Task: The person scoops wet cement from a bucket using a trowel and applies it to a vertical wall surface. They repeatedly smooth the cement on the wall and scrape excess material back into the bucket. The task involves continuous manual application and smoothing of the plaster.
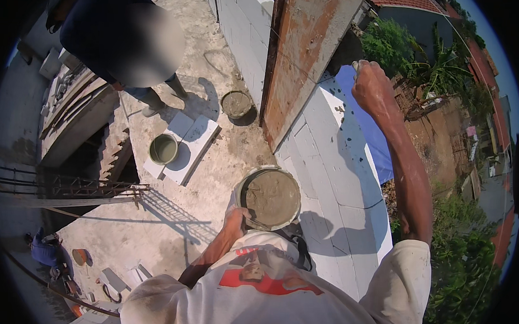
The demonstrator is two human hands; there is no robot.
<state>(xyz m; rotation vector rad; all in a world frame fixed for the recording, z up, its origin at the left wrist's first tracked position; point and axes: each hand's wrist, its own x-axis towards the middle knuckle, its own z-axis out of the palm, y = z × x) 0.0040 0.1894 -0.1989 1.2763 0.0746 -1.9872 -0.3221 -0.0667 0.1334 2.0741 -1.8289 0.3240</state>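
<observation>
Against the front of the person's white shirt [300, 297] sits a round bucket [297, 212], nearly full of wet grey mortar [274, 198]. The left hand [236, 220] grips its near left side, thumb over the rim; the other fingers are mostly hidden. Just right of the bucket stands a wall [317, 158] of smooth white blocks, dark specks scattered on its upper part. Stretched out over the wall's far edge, the right hand [373, 86] is closed in a fist around what looks like the handle of a trowel [346, 52], its dark blade partly merging with the shadows. A stained upright board [306, 55] rises at the wall's far end. Farther off on the concrete floor [111, 231] are a second mortar bucket [224, 105] and white slabs [200, 145] bearing a bucket of greyish liquid [152, 152]. Beyond these, at upper left, a co-worker [98, 33] in dark clothing stands. Greenery [389, 41] lies past the wall.
</observation>
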